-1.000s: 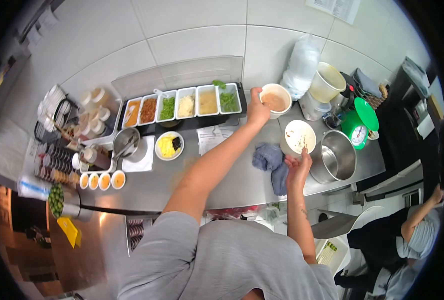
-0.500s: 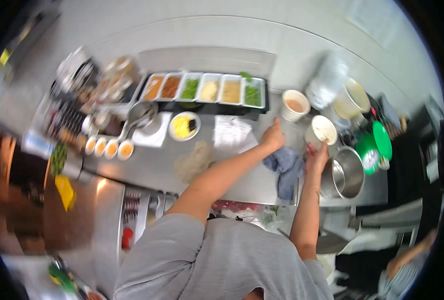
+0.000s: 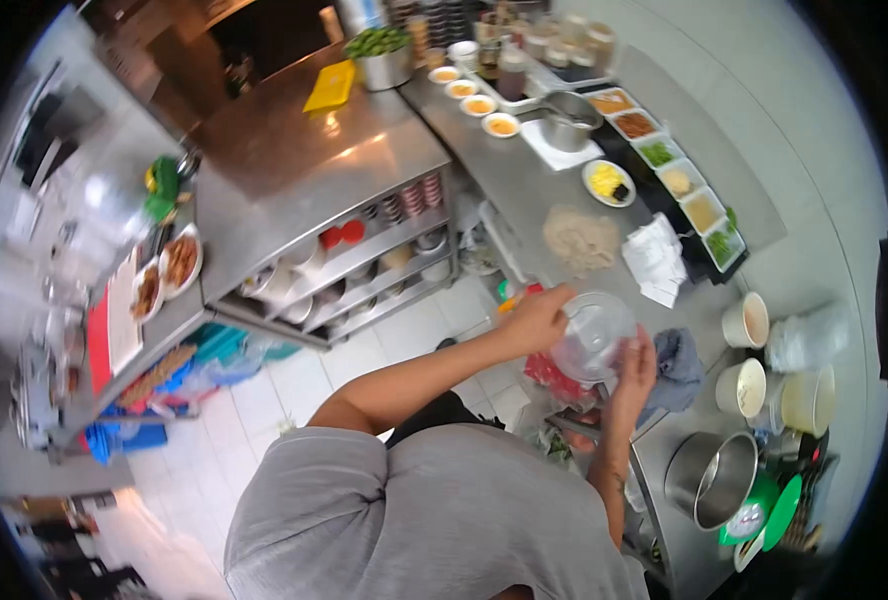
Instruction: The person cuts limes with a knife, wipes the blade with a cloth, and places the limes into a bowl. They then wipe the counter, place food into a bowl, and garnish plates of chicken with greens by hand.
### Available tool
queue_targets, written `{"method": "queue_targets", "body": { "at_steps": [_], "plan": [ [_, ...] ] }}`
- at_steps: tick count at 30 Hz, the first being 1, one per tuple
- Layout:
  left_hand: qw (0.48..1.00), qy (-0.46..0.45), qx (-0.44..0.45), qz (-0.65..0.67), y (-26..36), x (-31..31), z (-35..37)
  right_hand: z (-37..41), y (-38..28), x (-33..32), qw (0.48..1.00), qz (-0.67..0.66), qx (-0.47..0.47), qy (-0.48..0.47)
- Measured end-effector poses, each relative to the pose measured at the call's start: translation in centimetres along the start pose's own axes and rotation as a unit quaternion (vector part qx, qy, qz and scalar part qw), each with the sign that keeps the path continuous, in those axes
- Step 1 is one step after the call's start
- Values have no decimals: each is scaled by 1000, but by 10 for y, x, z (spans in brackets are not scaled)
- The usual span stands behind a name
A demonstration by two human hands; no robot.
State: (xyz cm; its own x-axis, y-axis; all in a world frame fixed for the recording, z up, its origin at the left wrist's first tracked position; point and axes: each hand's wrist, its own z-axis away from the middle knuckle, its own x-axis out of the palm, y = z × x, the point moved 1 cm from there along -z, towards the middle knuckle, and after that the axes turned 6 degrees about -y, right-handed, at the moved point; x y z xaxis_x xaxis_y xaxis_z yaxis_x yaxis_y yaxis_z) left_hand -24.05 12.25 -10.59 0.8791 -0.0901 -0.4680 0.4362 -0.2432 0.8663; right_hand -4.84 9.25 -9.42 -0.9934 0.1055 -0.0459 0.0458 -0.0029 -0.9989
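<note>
Between my two hands is a clear round plastic container (image 3: 594, 337), held over the counter's front edge. My left hand (image 3: 538, 322) grips its left rim with closed fingers. On its right side, my right hand (image 3: 636, 362) pinches the rim. A crumpled blue cloth (image 3: 672, 370) lies on the counter just right of my right hand. Beyond the container are a beige cloth (image 3: 581, 240) and white paper slips (image 3: 654, 260). Two paper tubs, one (image 3: 745, 321) above the other (image 3: 741, 388), stand to the right.
A steel pot (image 3: 712, 480) and a green scale (image 3: 754, 515) sit at the lower right. Topping trays (image 3: 702, 211) line the counter's back. A bowl of yellow food (image 3: 607, 184) and a small pot (image 3: 570, 122) stand farther up. Shelves (image 3: 364, 270) are at left.
The view has turned toward the left side of the kitchen. My right hand has left the white tub, and both hands now hold the clear container over the counter's edge.
</note>
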Motion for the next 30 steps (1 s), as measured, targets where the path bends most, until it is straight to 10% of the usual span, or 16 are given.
{"method": "queue_targets", "body": {
  "at_steps": [5, 10, 20, 30],
  "plan": [
    [973, 66, -194, 105, -88, -31, 113, 20, 35, 89, 982, 33, -10, -188],
    [818, 162, -465, 298, -170, -58, 226, 41, 64, 152, 940, 131, 12, -315],
    [602, 438, -589, 316, -351, -131, 376, 101, 193, 348, 806, -25, 302, -508],
    [538, 516, -551, 374, -458, -150, 426, 142, 361, 608, 751, -104, 481, -440]
  ]
}}
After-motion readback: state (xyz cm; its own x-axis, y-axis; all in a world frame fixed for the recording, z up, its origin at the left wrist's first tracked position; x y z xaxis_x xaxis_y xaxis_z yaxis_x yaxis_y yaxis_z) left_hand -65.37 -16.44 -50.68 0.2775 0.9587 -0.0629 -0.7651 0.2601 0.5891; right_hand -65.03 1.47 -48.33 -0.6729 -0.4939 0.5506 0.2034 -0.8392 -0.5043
